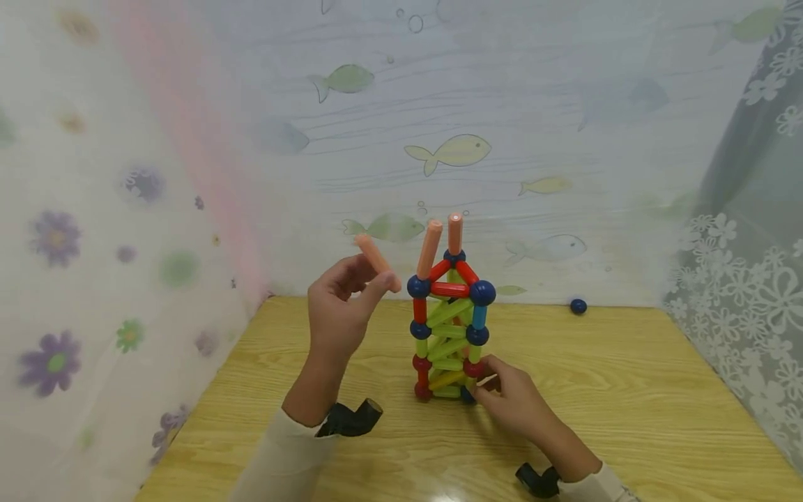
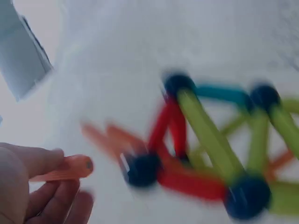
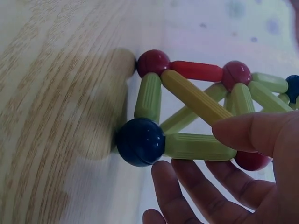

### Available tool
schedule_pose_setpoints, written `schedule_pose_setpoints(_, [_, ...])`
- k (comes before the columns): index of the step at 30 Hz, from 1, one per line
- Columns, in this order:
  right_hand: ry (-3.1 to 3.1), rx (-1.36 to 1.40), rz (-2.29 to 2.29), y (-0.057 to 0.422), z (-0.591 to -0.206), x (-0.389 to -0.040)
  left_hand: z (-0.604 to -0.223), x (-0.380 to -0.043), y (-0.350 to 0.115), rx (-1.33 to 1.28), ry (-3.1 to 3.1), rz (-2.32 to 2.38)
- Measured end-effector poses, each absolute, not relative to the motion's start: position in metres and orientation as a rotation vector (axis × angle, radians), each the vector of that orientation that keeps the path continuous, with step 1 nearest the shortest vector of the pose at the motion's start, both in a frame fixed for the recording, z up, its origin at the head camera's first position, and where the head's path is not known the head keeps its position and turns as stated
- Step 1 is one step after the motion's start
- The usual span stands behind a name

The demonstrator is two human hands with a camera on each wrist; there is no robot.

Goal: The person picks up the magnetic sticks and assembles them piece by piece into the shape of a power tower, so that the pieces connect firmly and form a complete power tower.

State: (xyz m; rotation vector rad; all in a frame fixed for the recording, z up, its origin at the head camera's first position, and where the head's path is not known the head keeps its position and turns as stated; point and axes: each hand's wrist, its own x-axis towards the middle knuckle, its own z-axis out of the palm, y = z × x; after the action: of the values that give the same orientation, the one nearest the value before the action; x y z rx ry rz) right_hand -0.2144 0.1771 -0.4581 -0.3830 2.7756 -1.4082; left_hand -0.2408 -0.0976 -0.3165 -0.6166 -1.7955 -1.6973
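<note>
A tower of magnetic sticks and balls (image 1: 482, 293) stands upright, with red, green, yellow and blue sticks. Two orange sticks (image 1: 429, 249) rise from blue balls at its top; the third top ball bears none. Left of the top, my left hand (image 1: 339, 307) pinches a loose orange magnetic stick (image 1: 376, 256) between thumb and fingers, apart from the tower. Low on the tower's right side, my right hand (image 1: 511, 401) grips its frame. In the right wrist view, the thumb and fingertips lie either side of a green stick (image 3: 201, 146), above a blue bottom ball (image 3: 140, 142).
Farther back to the right, a loose blue ball (image 1: 578, 306) lies on the wooden table (image 1: 602, 390). Behind the table hangs a fish-patterned curtain (image 1: 502, 90); floral sheets close in both sides. Black wrist cameras (image 1: 351, 420) are strapped at both cuffs.
</note>
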Motion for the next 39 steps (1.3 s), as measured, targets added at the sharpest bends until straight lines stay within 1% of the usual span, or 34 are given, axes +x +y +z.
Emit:
schedule_pose_setpoints(3, [2.779,-0.382,-1.404,0.178,-0.458,-0.215,-0.296,-0.217,-0.071,-0.677,-1.830,-1.362])
schedule_pose_setpoints(6, [2.784,-0.395,-1.399,0.178,-0.458,-0.215,-0.289,-0.207,-0.046,-0.692,-1.836,-1.074])
schedule_pose_setpoints(12, [2.784,-0.505,-1.423,0.179,-0.458,-0.214,-0.283,-0.208,-0.011,-0.599,-1.796,-0.686])
schedule_pose_setpoints(18, [2.776,-0.523,-1.419,0.179,-0.458,-0.214,-0.284,-0.217,0.003,-0.546,-1.797,-0.510])
schedule_pose_setpoints(25, [2.762,-0.523,-1.407,0.181,-0.458,-0.214,-0.288,-0.221,0.001,-0.504,-1.794,-0.458])
schedule_pose_setpoints(30, [2.641,-0.483,-1.459,0.196,-0.460,-0.223,-0.301,-0.228,-0.020,-0.550,-1.686,-0.683])
schedule_pose_setpoints(35, [2.665,-0.302,-1.507,0.231,-0.467,-0.245,-0.328,-0.237,-0.045,-0.673,-1.739,-0.954])
schedule_pose_setpoints(39, [2.705,-0.085,-1.490,0.267,-0.473,-0.267,-0.344,-0.241,-0.056,-0.718,-1.780,-1.027])
